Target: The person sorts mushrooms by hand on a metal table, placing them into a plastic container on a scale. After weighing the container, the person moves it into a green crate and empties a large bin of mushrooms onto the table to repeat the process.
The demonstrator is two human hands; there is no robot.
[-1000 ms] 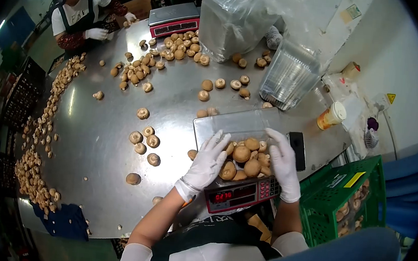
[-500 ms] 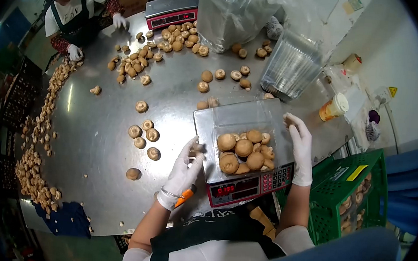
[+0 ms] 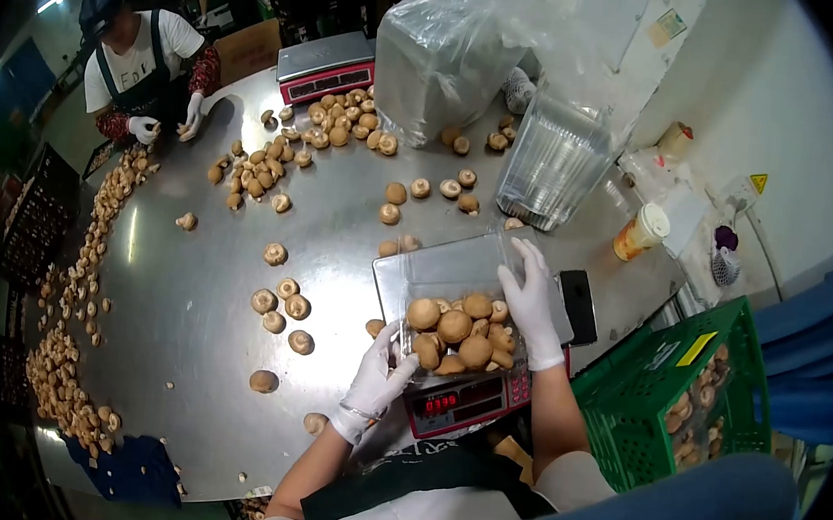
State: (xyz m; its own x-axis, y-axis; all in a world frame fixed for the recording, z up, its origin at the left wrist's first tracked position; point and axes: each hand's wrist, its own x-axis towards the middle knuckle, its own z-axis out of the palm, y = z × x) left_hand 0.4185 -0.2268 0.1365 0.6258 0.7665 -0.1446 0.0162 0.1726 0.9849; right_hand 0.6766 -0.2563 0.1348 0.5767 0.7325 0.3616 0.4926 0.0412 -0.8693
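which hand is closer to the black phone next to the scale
Right. The right hand rests on the far right side of the clear tray, just beside the black phone. The left hand is at its near left corner, across the mushrooms.

White gloves, white sleeves, dark apron

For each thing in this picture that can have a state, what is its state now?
scale: switched on, red digits lit
clear tray: uncovered, filled with mushrooms, standing on the scale
left hand: gloved, at the tray's near corner, grip unclear
right hand: gloved, fingers stretched along the tray's far side
paper cup: upright, lidded
green crate: open top, partly filled
phone: lying flat, screen dark
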